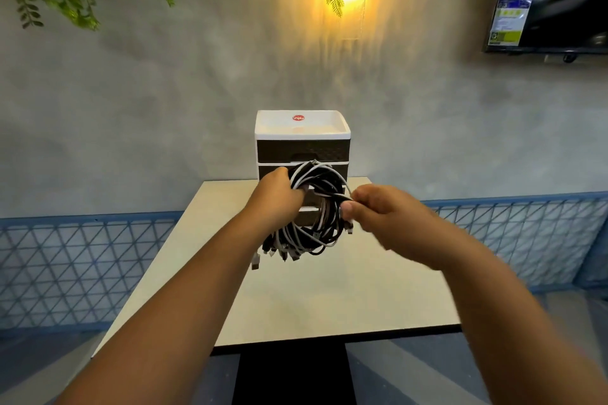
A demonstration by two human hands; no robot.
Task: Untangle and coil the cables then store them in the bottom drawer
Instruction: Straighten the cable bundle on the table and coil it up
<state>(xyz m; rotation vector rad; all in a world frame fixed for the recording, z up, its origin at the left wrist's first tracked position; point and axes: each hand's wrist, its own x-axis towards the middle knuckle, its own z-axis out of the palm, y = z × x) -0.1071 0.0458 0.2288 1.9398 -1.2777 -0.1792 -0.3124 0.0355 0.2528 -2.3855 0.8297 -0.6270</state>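
Cables [317,207], black and white, are held as a loop at frame centre above the surface [329,289], left hand [279,196] fingers clamped on the bundle so right hand [378,212] fingers, pinched on a strand, can wind it, drawer unit [302,141] behind.

Black and white cables [316,207]

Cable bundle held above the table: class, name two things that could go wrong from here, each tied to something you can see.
1. The left hand grips the cable bundle on one side only, and many plug ends dangle loose below; loops could slip out and the coil fall apart.
2. The right hand pinches strands on the far side; pulling there might tighten a knot among the mixed black and white cables.
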